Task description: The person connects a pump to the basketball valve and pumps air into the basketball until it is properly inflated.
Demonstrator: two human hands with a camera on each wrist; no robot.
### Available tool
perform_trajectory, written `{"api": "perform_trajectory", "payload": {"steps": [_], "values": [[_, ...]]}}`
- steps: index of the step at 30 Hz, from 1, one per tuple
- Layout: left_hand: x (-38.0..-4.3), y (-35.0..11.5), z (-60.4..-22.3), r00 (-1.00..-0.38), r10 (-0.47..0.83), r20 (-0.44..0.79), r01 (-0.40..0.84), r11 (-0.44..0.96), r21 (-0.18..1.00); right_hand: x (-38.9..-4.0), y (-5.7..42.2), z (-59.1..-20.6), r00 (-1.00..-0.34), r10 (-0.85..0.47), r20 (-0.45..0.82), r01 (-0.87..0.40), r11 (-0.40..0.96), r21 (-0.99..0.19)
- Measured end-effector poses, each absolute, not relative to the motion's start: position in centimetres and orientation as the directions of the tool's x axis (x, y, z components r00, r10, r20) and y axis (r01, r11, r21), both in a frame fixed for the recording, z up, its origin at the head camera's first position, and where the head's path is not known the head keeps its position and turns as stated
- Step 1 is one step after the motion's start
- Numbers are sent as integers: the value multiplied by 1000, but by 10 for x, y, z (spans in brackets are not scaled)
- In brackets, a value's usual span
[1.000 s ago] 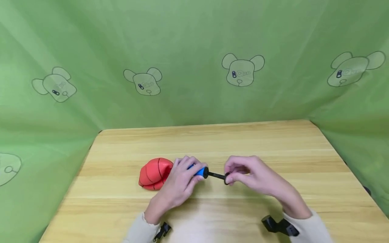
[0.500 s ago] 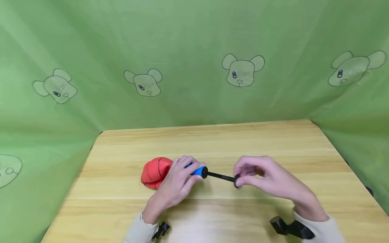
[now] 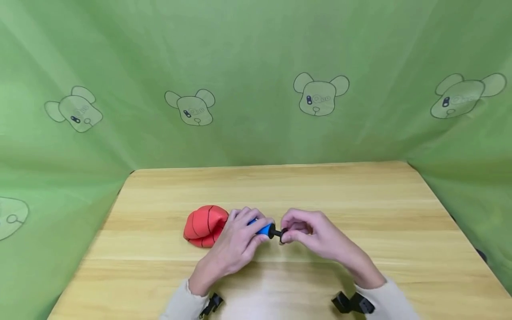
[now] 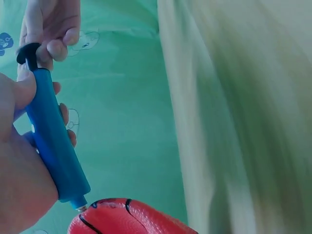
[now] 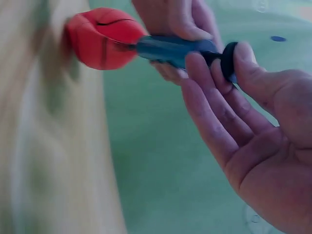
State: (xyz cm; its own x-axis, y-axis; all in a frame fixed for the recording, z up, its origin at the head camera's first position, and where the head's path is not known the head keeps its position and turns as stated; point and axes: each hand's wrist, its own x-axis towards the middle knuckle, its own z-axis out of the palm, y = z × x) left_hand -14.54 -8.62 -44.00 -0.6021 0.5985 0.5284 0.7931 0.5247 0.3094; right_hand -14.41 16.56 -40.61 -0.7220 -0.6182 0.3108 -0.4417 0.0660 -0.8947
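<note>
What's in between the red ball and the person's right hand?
The blue pump, with the left hand gripping it. The right wrist view shows this: one end meets the red ball, and the right hand pinches the black handle at the other.

A table spans the lower half of the head view; a cloth hangs behind it and along its left and right sides. Left of the middle of the table lies a ball. Just right of it, a left hand wraps around a hand pump, whose tip meets the ball. At the pump's opposite, right-hand end is its handle, between the thumb and fingers of a right hand. Nearest the viewer, one wrist camera sits beside the left sleeve, another beside the right sleeve.
</note>
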Motion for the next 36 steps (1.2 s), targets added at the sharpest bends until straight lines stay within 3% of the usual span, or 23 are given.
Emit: {"api": "perform_trajectory", "payload": {"steps": [6,13,25,31,36], "values": [[-147,-84,-440,-602,611,514,795,517,316,-140,176,-393,-731,-618,289,-481,167,-861],[-154,-92,-437,-628,571,528,775,517,362,-121,214,-361,-679,-615,401,-615,179,-768],[-151,-89,-444,-582,616,531,799,554,233,-141,168,-399,-675,-631,383,-626,214,-750],[-147,-86,-444,-575,618,537,810,524,264,-144,163,-401,-716,-619,324,-540,196,-818],[-150,-95,-435,-597,594,539,797,515,316,-134,181,-376,-692,-632,349,-553,153,-819]]}}
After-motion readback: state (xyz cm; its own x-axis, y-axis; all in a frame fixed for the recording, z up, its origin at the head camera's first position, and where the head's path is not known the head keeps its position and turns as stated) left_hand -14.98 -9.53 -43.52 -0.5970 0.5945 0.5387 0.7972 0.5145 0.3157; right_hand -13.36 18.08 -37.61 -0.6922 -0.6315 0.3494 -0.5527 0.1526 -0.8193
